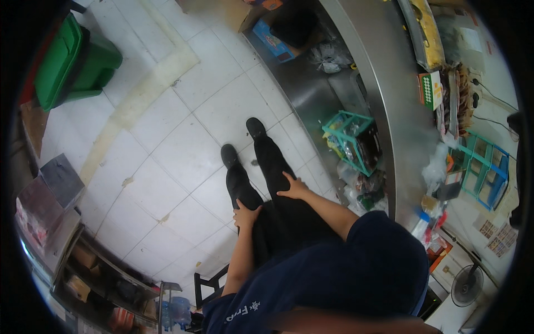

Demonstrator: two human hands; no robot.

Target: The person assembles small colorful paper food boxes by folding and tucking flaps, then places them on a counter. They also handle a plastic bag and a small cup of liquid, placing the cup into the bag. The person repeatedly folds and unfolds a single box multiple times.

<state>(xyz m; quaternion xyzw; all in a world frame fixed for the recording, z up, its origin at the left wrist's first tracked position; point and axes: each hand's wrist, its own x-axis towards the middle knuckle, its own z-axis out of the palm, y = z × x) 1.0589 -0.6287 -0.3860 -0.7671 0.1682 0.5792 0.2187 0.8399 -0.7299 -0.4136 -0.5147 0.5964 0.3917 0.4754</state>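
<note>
My left hand (pixel 246 215) rests on my left knee, thumb apart from the fingers and nothing in it. On the other leg, my right hand (pixel 295 188) lies over the knee in the same way, also with nothing in it. Both hands touch the black trousers (pixel 270 161); some fingertips curl out of sight around the legs. My black shoes (pixel 256 128) stand on the white tiled floor (pixel 167 183). Part of a black stool (pixel 210 284) shows beside my left arm.
At the right runs a steel counter (pixel 370 67); a turquoise basket (pixel 351 139) and plastic bags sit on its lower shelf. A green bin (pixel 75 67) stands at the far left. Shelving (pixel 105 278) fills the lower left, and a small fan (pixel 466 285) the lower right.
</note>
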